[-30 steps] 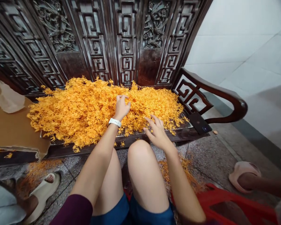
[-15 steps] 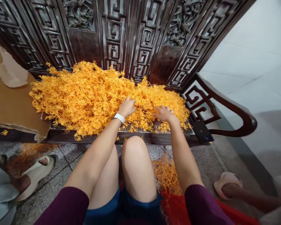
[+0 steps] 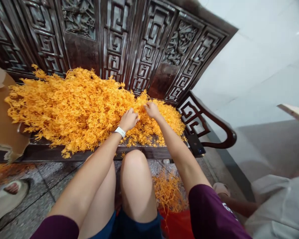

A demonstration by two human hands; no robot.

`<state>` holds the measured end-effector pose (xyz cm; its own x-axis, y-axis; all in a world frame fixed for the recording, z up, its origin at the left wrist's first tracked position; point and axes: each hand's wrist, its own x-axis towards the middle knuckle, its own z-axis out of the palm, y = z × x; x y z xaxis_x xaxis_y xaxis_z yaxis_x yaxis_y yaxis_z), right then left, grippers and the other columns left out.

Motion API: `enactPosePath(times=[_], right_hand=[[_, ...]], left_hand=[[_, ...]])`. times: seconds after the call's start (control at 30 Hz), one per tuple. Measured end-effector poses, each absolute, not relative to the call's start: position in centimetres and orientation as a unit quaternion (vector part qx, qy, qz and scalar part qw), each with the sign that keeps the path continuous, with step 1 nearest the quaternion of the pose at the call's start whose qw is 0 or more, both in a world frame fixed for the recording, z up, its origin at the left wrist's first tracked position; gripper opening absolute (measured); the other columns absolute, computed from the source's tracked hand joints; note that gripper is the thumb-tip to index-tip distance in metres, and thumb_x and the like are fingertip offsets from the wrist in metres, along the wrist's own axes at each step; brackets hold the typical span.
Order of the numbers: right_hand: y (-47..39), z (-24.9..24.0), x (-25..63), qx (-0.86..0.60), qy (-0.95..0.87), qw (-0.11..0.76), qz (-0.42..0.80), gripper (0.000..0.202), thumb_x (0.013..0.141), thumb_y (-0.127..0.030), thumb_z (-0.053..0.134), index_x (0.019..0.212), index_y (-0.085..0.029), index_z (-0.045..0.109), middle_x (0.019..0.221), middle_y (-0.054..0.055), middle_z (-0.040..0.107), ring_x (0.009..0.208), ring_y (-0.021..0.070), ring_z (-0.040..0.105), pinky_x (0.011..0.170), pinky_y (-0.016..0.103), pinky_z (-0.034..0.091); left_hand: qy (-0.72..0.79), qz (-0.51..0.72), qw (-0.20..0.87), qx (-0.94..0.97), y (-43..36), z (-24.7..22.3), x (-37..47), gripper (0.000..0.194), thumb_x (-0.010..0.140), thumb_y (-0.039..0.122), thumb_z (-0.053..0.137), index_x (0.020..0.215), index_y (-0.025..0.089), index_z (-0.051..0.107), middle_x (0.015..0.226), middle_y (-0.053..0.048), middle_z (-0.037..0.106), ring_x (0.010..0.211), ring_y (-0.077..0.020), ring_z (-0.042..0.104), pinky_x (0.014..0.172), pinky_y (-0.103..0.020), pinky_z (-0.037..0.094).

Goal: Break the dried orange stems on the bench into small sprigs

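Two bare knees (image 3: 136, 166) rise above blue shorts (image 3: 137, 224), flanked by purple sleeves (image 3: 209, 212). Beyond the shorts, a red object (image 3: 176, 222) lies low, with a tangle of thin orange stems (image 3: 168, 191) just beyond it. At the left edge is another person's foot in a pale slipper (image 3: 15, 196); at the right edge, light clothing (image 3: 281, 199) of a person.

Farther off runs the front edge of a dark wooden bench (image 3: 89, 155). The left hand (image 3: 129, 119), a white watch (image 3: 120, 132) on its wrist, is partly closed, fingers curled down at the orange sprigs (image 3: 84, 103); whether it grips any, I cannot tell. The right hand (image 3: 151, 109) is a little farther in, near the left but apart, its fingers bent inward among the sprigs; its hold cannot be made out either.

The sprigs lie heaped along the seat, higher on the left side and thinner toward the right. Torn cardboard (image 3: 5, 122) stands at their left end, and a dark phone (image 3: 195, 145) lies at the right corner, beneath the curved armrest (image 3: 229, 136). Behind rises the carved backrest (image 3: 82, 49), then a pale wall (image 3: 254, 66)
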<state>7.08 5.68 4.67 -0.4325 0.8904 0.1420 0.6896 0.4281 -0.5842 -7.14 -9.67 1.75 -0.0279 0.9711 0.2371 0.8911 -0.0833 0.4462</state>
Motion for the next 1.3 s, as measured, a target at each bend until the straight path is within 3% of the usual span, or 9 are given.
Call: enactPosePath(times=[0.1, 0.2, 0.4, 0.6, 0.8, 0.97, 1.07, 1.2, 1.3], right_hand=[[6.5, 5.4, 7.5, -0.489, -0.78, 0.253, 0.298, 0.031, 0.089, -0.033, 0.063, 0.066, -0.022, 0.046, 0.068, 0.001, 0.053, 0.071, 0.0171, 0.048, 0.076, 0.032, 0.045], [6.9, 6.6, 8.8, -0.486, -0.723, 0.31, 0.382, 0.024, 0.09, -0.036, 0.057, 0.073, -0.022, 0.049, 0.077, 0.002, 0.059, 0.073, 0.0162, 0.052, 0.071, 0.03, 0.045], [7.4, 8.0, 12.1, -0.479, -0.613, 0.385, 0.498, 0.021, 0.093, -0.042, 0.047, 0.082, -0.025, 0.043, 0.104, 0.01, 0.072, 0.091, 0.0209, 0.064, 0.08, 0.035, 0.053], [9.1, 8.5, 16.5, -0.391, -0.542, 0.504, 0.547, 0.026, 0.086, -0.045, 0.048, 0.077, -0.025, 0.034, 0.119, 0.013, 0.075, 0.117, 0.0267, 0.065, 0.092, 0.044, 0.054], [11.3, 10.2, 20.0, -0.363, -0.512, 0.562, 0.539, 0.036, 0.091, -0.047, 0.05, 0.071, -0.025, 0.03, 0.093, 0.009, 0.069, 0.093, 0.0218, 0.065, 0.084, 0.04, 0.054], [12.1, 13.1, 21.0, -0.313, -0.571, 0.562, 0.51, 0.04, 0.104, -0.044, 0.03, 0.068, -0.027, 0.023, 0.066, -0.002, 0.045, 0.078, 0.0139, 0.055, 0.088, 0.037, 0.047], [14.4, 15.1, 21.3, -0.336, -0.577, 0.563, 0.487, 0.046, 0.106, -0.039, 0.033, 0.065, -0.03, 0.016, 0.054, -0.007, 0.03, 0.068, 0.011, 0.044, 0.089, 0.032, 0.043], [17.7, 17.5, 21.4, -0.381, -0.497, 0.603, 0.494, 0.049, 0.108, -0.028, 0.029, 0.063, -0.032, 0.013, 0.045, -0.012, 0.013, 0.052, 0.0084, 0.029, 0.072, 0.023, 0.04], [19.4, 19.3, 21.2, -0.373, -0.475, 0.626, 0.493, 0.047, 0.106, -0.024, 0.015, 0.06, -0.031, 0.014, 0.041, -0.013, 0.013, 0.044, 0.0045, 0.025, 0.06, 0.02, 0.034]], left_hand=[[0.69, 0.271, 0.034, 0.67, -9.8, 1.6, -6.6, 0.053, 0.104, 0.047, 0.051, 0.143, 0.013, 0.063, 0.155, -0.026, 0.051, 0.135, -0.0446, 0.053, 0.111, -0.058, 0.045], [0.693, 0.293, 0.027, 0.658, -9.6, 1.5, -6.2, 0.07, 0.106, 0.047, 0.043, 0.166, 0.012, 0.036, 0.172, -0.025, 0.034, 0.146, -0.0459, 0.045, 0.118, -0.063, 0.038], [0.713, 0.237, 0.049, 0.658, -9.4, 0.8, -6.0, 0.07, 0.102, 0.044, 0.052, 0.165, 0.014, 0.041, 0.179, -0.021, 0.02, 0.152, -0.0478, 0.038, 0.118, -0.067, 0.036], [0.714, 0.225, 0.042, 0.662, -9.5, 0.2, -5.8, 0.064, 0.102, 0.041, 0.053, 0.161, 0.019, 0.049, 0.178, -0.02, 0.026, 0.148, -0.0494, 0.042, 0.114, -0.069, 0.036], [0.714, 0.212, 0.035, 0.666, -9.4, 0.0, -6.0, 0.067, 0.101, 0.043, 0.055, 0.162, 0.017, 0.047, 0.176, -0.022, 0.03, 0.145, -0.0503, 0.044, 0.112, -0.069, 0.038], [0.716, 0.215, 0.033, 0.663, -9.1, -0.3, -5.6, 0.066, 0.101, 0.042, 0.054, 0.163, 0.019, 0.046, 0.174, -0.023, 0.033, 0.144, -0.0513, 0.044, 0.11, -0.07, 0.038], [0.719, 0.22, 0.032, 0.659, -8.8, -0.5, -4.9, 0.064, 0.102, 0.039, 0.052, 0.162, 0.017, 0.048, 0.172, -0.025, 0.035, 0.143, -0.0514, 0.043, 0.109, -0.071, 0.036], [0.712, 0.214, 0.024, 0.668, -8.7, -0.7, -4.2, 0.057, 0.101, 0.036, 0.054, 0.156, 0.021, 0.054, 0.171, -0.022, 0.039, 0.143, -0.0481, 0.044, 0.109, -0.067, 0.038], [0.714, 0.207, 0.032, 0.668, -8.6, -0.9, -3.7, 0.056, 0.1, 0.034, 0.055, 0.155, 0.024, 0.055, 0.171, -0.021, 0.039, 0.143, -0.0477, 0.044, 0.109, -0.068, 0.039]])
